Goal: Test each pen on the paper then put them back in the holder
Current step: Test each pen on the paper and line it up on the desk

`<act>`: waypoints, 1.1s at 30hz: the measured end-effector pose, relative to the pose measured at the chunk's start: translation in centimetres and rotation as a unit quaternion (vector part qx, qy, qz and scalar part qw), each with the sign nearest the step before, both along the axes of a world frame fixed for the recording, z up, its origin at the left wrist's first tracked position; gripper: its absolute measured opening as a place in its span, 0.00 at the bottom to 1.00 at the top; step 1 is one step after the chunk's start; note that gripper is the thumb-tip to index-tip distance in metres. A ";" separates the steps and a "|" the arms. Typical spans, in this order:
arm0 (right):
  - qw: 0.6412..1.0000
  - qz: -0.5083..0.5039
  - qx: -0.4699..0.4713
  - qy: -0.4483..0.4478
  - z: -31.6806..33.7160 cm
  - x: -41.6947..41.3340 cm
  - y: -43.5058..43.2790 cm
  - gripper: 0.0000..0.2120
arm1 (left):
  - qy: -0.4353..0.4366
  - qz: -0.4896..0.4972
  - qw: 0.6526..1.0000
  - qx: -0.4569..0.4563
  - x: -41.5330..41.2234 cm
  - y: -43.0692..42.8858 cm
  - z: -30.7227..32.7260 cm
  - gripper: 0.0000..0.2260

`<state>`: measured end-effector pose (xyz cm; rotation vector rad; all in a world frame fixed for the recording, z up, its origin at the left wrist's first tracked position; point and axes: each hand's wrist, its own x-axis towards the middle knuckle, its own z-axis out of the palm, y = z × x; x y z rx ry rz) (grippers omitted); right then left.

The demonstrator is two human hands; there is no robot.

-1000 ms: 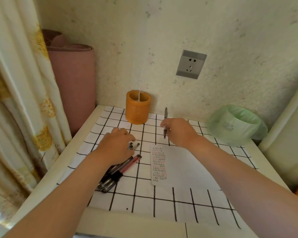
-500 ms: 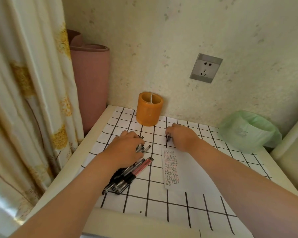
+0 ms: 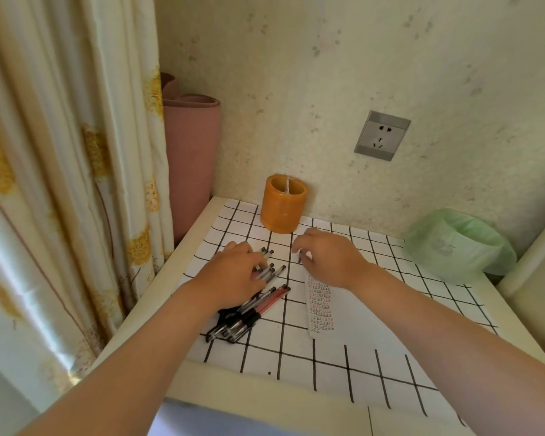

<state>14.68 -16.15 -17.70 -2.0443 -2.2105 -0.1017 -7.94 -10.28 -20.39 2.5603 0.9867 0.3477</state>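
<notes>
Change: my right hand [image 3: 328,259] has swung its pen [image 3: 299,259] from upright to nib-down, just in front of the holder [image 3: 283,204]; a test stroke on the paper [image 3: 353,313] looks imminent.
Right hand: fingers curled round the pen, only its tip showing.
Left hand [image 3: 236,272]: resting flat on the pen pile [image 3: 249,313], front-left of the holder.
Holder: no pens visible inside.

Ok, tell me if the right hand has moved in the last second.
Yes. The right hand, gripping a pen, has shifted left: closer to the holder, now reaching past the left edge of the paper.
</notes>
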 end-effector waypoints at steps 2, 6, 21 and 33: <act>0.997 0.054 -0.026 0.047 0.1 -1.8 -1.1 0.09 | -0.006 -0.007 1.000 -0.013 -0.4 -0.3 0.3 0.12; 0.992 0.087 -0.060 0.069 -1.3 -3.8 -2.8 0.08 | 0.006 -0.031 0.998 -0.047 -0.9 -1.2 0.7 0.11; 0.990 0.114 -0.054 0.064 -1.2 -4.2 -3.8 0.06 | 0.054 -0.058 0.996 -0.036 -1.0 -2.2 0.7 0.17; 0.992 0.006 0.003 0.124 -0.9 2.0 -7.6 0.07 | 0.008 -0.055 0.997 -0.052 2.2 -3.3 1.0 0.07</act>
